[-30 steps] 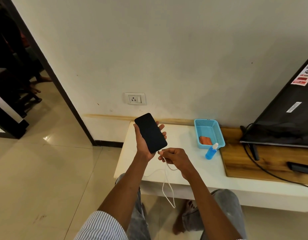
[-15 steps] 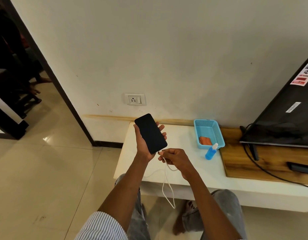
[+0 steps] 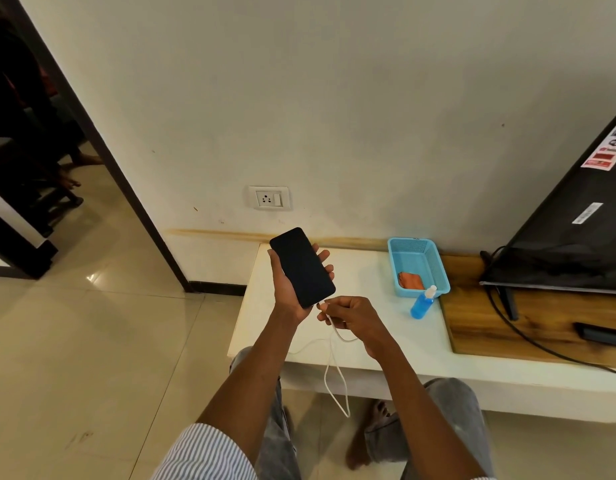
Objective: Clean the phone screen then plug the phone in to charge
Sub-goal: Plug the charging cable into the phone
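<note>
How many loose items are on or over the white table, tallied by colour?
Black: 1, the phone held in the left hand
White: 1, the charging cable pinched by the right hand
Blue: 2, the basket and the spray bottle
Orange: 1, the cloth in the basket
Total: 5

Left hand (image 3: 288, 289) cradles the phone (image 3: 302, 267); right hand (image 3: 351, 315) pinches the cable (image 3: 334, 375).
</note>
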